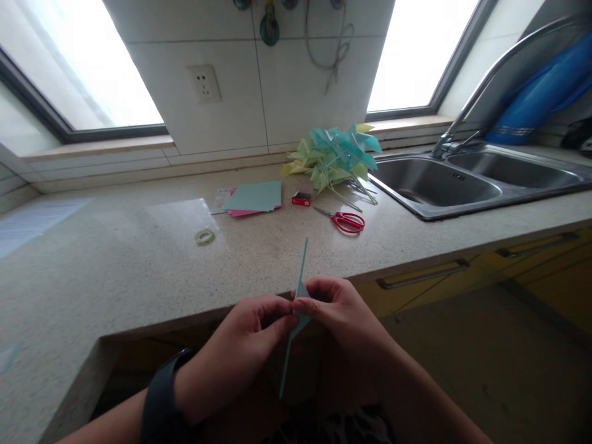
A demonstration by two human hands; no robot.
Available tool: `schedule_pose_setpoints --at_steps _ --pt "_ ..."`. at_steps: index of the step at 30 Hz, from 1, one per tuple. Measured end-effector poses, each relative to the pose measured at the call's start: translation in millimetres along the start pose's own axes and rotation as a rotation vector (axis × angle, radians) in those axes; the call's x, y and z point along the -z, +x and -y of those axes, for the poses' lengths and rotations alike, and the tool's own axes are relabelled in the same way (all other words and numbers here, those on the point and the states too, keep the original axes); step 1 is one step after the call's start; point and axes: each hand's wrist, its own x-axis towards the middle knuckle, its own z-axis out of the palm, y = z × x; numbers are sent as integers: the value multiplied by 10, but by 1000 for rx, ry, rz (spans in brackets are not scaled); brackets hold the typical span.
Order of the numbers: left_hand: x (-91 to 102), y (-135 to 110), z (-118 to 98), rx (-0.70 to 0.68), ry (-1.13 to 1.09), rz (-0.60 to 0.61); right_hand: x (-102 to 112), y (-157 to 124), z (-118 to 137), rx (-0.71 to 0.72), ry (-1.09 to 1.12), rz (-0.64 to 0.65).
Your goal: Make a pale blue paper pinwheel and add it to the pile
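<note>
A light teal sheet of paper (303, 262) is seen nearly edge-on in front of the counter's front edge, with a small folded or bent part at its middle. My left hand (259, 324) pinches it from the left between thumb and fingers. From the right, my right hand (330, 302) grips the same paper, its thumb laid over the bent part. The two hands meet at the middle of the sheet, and the fingertips behind it are partly hidden. Beyond them on the counter lie red-handled scissors (346, 222).
Teal and pink paper sheets (254, 196), a small red box (301, 198) and a tape roll (204, 237) lie on the counter (152, 271). Several paper pinwheels (337, 154) are piled beside the steel sink (416, 185). A printed sheet (37, 222) lies at far left.
</note>
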Motion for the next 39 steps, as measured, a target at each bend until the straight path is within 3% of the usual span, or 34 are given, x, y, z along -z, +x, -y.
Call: schedule_pose_setpoints --at_steps 6,10,15,20,25,29,33,39 --pt "-5 2 -16 -26 -5 44 63 -24 -11 -18 49 79" --pt "-3 27 -1 11 -12 34 31 -6 -16 -13 -13 5" --pt "18 42 31 95 -55 -93 -42 -3 21 8 -95 -89" --pt "38 44 38 84 -92 -70 -65 24 10 8 -117 -153" --pt "24 46 54 107 -220 -37 -50 53 -42 26 -57 -133" --pt "-3 45 50 105 -318 -12 -4 47 -43 26 9 -37" --pt "-14 54 44 96 -288 7 45 34 -22 36 -37 32" --pt "2 73 63 79 -121 -59 2 30 -4 60 -138 -87"
